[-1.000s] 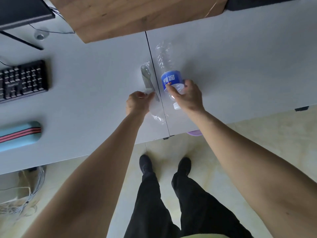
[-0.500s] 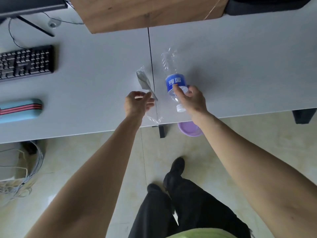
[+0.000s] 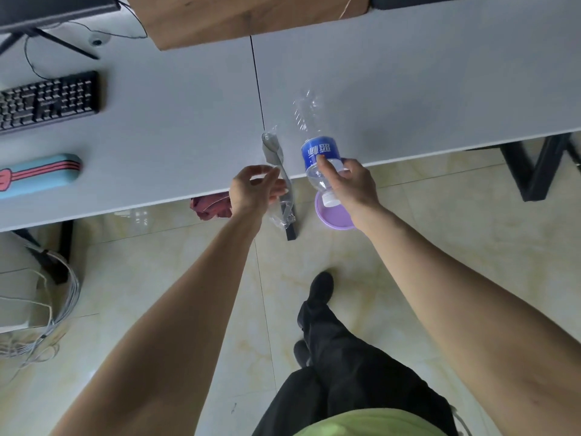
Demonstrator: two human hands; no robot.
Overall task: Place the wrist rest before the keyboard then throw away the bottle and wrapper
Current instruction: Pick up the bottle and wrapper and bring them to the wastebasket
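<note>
My right hand point(image 3: 352, 184) grips a clear plastic bottle point(image 3: 317, 149) with a blue label near its neck, held over the front edge of the grey desk point(image 3: 188, 121). My left hand point(image 3: 251, 190) pinches a clear wrapper point(image 3: 279, 184) with a grey strip inside, its lower end hanging past the desk edge. A blue wrist rest point(image 3: 37, 176) with red stripes lies on the desk at the left, in front of the black keyboard point(image 3: 47, 100).
A purple bin point(image 3: 333, 215) stands on the floor under the desk edge, just below the bottle. A dark red cloth point(image 3: 210, 206) lies under the desk. Cables point(image 3: 53, 309) pile at the lower left. A wooden panel point(image 3: 245, 17) sits at the back.
Both hands have drawn back toward the desk's front edge with the bottle and the wrapper. I have stepped back, so more floor and the purple bin show.
</note>
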